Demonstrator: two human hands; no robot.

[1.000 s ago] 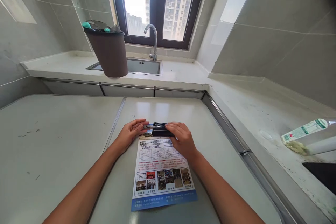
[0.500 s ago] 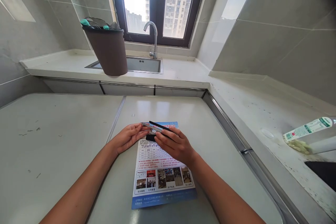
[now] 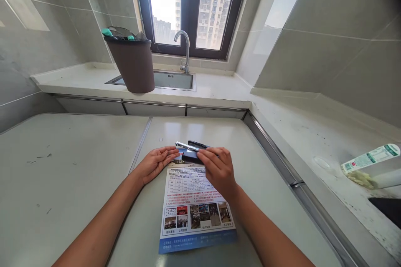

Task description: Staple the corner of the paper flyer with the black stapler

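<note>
My right hand [image 3: 219,170] grips a black stapler [image 3: 190,157] at its hinged end. The stapler is opened up: its black top cover, shiny metal magazine and black base stand apart, with the free ends pointing left. Just left of it, my left hand [image 3: 156,164] is palm up with fingers stretched out and nothing held in them. Its fingertips reach close to the stapler; whether they touch it I cannot tell. Under both lies a printed flyer [image 3: 188,185] with a table, small photos and a blue bottom band. The stapler and my right hand cover part of its top.
The flyer rests on a pale tabletop [image 3: 87,167] with a seam and small dark scraps at left. Behind it, a brown bin [image 3: 133,64] stands on the counter by a sink [image 3: 173,80] with a faucet [image 3: 187,50]. A clear container with a green label [image 3: 371,156] lies at right.
My left fingers have come off the stapler's metal magazine and straightened out. The stapler, in my right hand, has shifted slightly right and up. The whole view has tilted slightly.
</note>
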